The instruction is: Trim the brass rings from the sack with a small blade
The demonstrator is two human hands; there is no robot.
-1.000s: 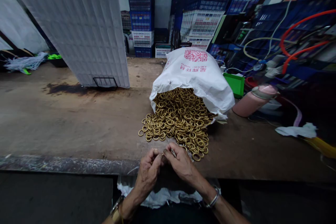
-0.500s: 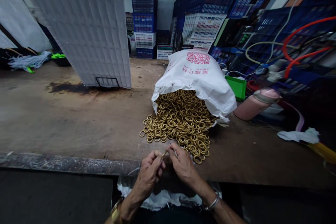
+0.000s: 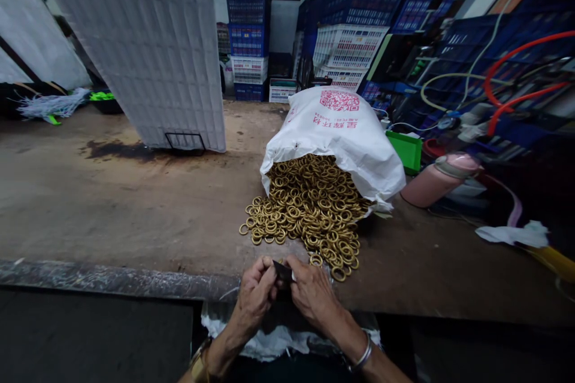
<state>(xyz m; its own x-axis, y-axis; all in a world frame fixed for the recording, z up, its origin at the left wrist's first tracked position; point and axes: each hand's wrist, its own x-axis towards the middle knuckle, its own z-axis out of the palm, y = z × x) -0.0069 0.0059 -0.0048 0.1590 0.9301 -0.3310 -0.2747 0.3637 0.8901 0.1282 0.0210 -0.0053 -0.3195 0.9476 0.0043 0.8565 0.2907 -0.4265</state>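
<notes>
While the left hand and the right hand meet over the near bench edge, I have both with fingers narrowed, pinching a small dark strip between them. Just beyond, brass-coloured rings spill from the near-facing mouth of a white sack printed with a red QR code and lettering.

Surface: brown wooden workbench, near edge scuffed. Dark stain on the left, by the foot of a tall white ridged panel in a black wire stand. Far side of the room: stacked blue crates, white crates. Right of the sack: green tray, tilted pink bottle, orange-red hose cut off by the right border.

Panel top and forearms are cut off too. The sack hides its deeper contents from me; the far right is too dark to sort out. Fingers cover part of the strip, so I can't tell its full shape or whether a ring sits behind it. White fabric below the hands, partly hidden by the forearms.
</notes>
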